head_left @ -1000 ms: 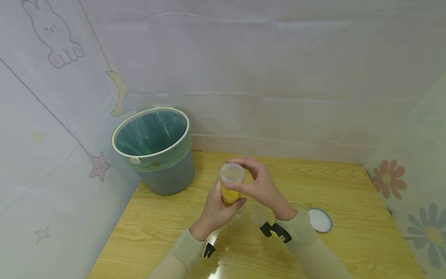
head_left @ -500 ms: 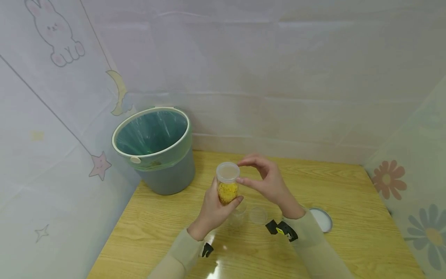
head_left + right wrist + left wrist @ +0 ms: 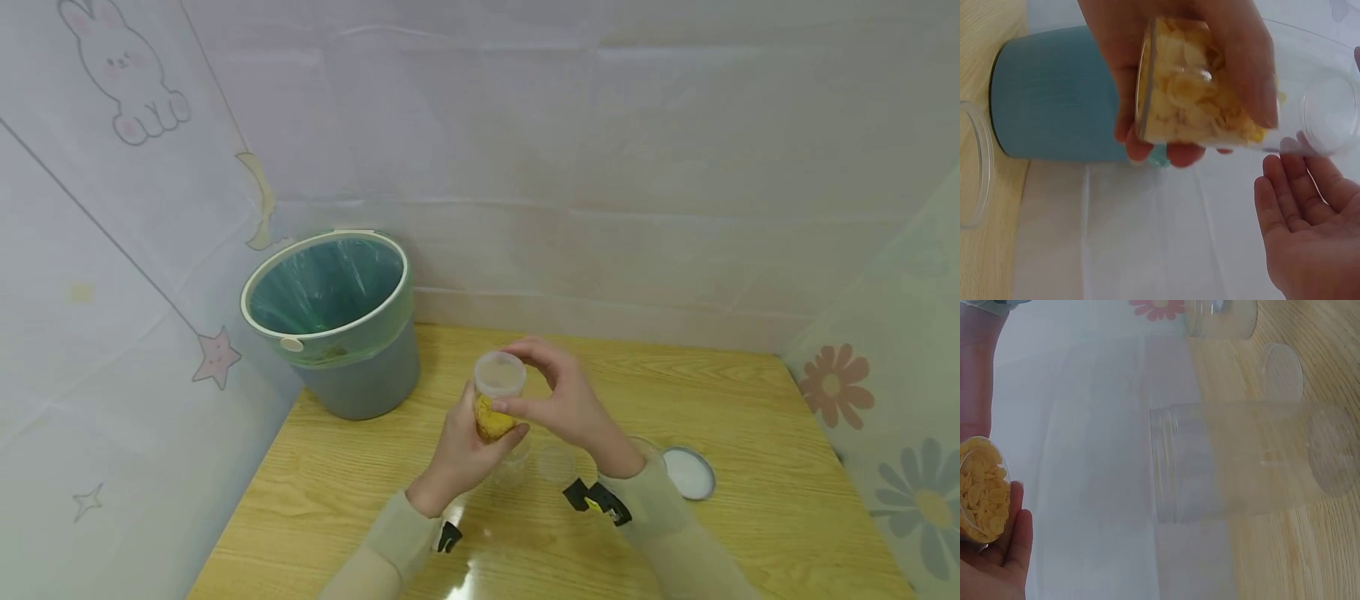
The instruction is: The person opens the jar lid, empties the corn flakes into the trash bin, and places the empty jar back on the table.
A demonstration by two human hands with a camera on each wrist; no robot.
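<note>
A clear plastic jar (image 3: 496, 421), partly filled with yellow flakes (image 3: 985, 494) that look like cornflakes, is held above the table, tilted. My left hand (image 3: 462, 450) grips its lower body, fingers on one side and thumb on the other. Over the top sits a translucent lid (image 3: 500, 373). My right hand (image 3: 566, 400) is at that lid, its fingers bent around the far rim and its thumb on the near side. The right wrist view shows this hand's fingertips (image 3: 1270, 164) against the clear upper end. Part of the lid's rim is hidden behind the fingers.
An uncapped clear jar (image 3: 1241, 462) stands below the hands. Near it lies a clear disc-like lid (image 3: 556, 464). A white lid with a grey rim (image 3: 688, 473) lies by the right sleeve, beside another clear jar (image 3: 1222, 322). A lined bin (image 3: 363, 379) stands at back left.
Half a second ago my right hand was slightly off to the right of the lid; now its fingers are around it again. The jar has shifted slightly right in my left hand's grip.
</note>
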